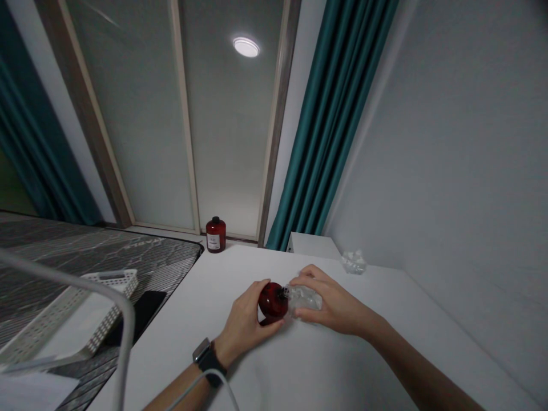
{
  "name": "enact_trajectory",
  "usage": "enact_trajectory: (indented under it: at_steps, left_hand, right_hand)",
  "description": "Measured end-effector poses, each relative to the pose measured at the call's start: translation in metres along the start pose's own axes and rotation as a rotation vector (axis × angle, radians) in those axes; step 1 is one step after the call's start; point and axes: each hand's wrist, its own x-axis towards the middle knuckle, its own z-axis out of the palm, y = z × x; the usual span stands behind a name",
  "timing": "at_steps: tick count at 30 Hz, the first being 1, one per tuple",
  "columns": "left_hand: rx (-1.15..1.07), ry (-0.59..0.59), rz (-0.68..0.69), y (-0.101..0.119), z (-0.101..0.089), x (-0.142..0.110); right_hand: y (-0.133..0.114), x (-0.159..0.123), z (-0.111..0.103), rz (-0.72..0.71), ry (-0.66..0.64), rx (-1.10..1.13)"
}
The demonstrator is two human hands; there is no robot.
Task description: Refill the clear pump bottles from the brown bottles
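Note:
My left hand (pixel 245 324) is wrapped round a small dark red bottle (pixel 271 301) lying on its side on the white table (pixel 325 365). My right hand (pixel 331 302) grips a piece of clear crinkled plastic (pixel 305 298) at the bottle's neck end. The two hands meet in the middle of the table. A dark watch sits on my left wrist.
A second dark red bottle (pixel 216 234) with a black cap stands upright by the window. A crumpled clear wrapper (pixel 353 262) lies at the table's far right, beside a white box (pixel 312 245). A white perforated basket (pixel 72 317) and a black flat object (pixel 141 311) rest on the bed at left.

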Motion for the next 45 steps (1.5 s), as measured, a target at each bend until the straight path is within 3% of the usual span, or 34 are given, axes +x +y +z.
enact_trajectory:
  at_steps: [45]
  left_hand:
    - [0.003, 0.034, 0.007, -0.0011, 0.0019, -0.0003]
  right_hand:
    - [-0.0054, 0.0036, -0.0057, -0.021, -0.029, -0.017]
